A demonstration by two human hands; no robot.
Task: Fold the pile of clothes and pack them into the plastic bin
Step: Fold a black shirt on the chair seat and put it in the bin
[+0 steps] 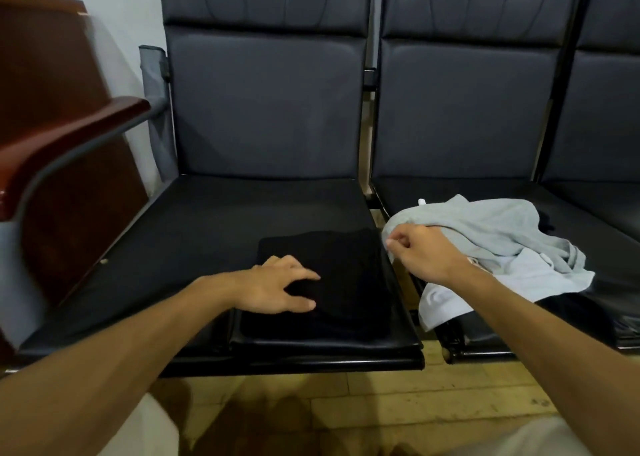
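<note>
Head: left hand (277, 286) touches black garment (349, 272), right hand (420, 252) pinches sweatshirt (502, 227).

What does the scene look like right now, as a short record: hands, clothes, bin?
left hand: fingers spread, resting on the black garment
right hand: pinches the grey garment
black garment: folded, on the left seat
grey garment: crumpled, on the right seat, over a white garment
bin: not in view

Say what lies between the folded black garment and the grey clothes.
Head view: the gap between two seats, with the right hand above it pinching the grey clothes.
</note>
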